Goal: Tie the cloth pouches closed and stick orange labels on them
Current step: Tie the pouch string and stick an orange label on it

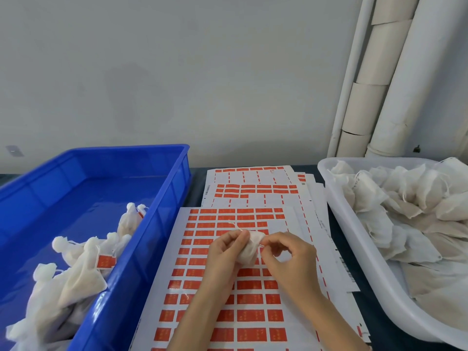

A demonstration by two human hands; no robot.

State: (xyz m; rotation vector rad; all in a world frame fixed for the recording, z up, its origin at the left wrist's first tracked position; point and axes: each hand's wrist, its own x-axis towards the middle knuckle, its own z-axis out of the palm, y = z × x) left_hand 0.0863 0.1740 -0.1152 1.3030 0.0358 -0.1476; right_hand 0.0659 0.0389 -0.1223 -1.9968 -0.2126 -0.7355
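A small white cloth pouch (251,247) is held between both hands over the top sheet of orange labels (229,282). My left hand (225,252) grips its left side, thumb and fingers curled round the cloth. My right hand (286,254) pinches the pouch's drawstring at its right edge. A thin string runs up and left from the pouch's top.
A blue crate (141,254) at the left holds several tied pouches (76,272), some bearing an orange label. A white tub (359,239) at the right is full of loose untied pouches (410,206). More label sheets (258,188) lie behind. White pipes stand at the back right.
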